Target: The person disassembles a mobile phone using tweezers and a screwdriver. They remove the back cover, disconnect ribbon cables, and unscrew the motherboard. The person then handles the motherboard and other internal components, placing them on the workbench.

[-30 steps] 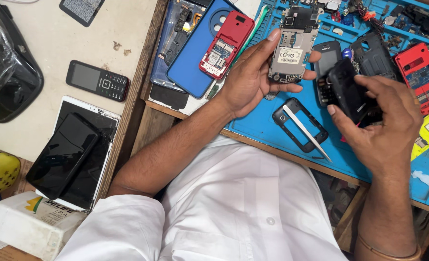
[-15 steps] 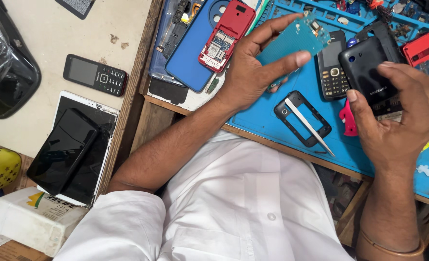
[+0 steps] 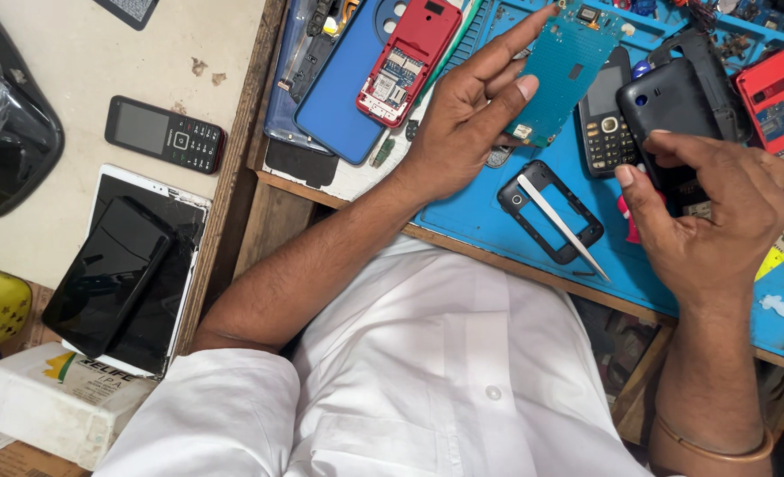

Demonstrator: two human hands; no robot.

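Holding circuit board [image 3: 561, 71], black phone [image 3: 670, 115].

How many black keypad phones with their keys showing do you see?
2: one keypad phone lies on the beige table at left; another lies on the blue mat between both hands. Others may be hidden.

Left hand [image 3: 462, 132] pinches a bare teal circuit board [image 3: 561, 71], matt, dotted with small metal parts; right hand [image 3: 705, 221] grips a black plastic phone back cover [image 3: 670, 119], smooth with a dull sheen. Blue work mat [image 3: 471, 212] looks rubbery and matt; on it lie metal tweezers [image 3: 561, 225], brushed, across a glossy black plastic phone frame [image 3: 551, 212]. Bench edge [image 3: 250, 132] is worn bare wood; shirt [image 3: 427, 371] is white woven cloth.
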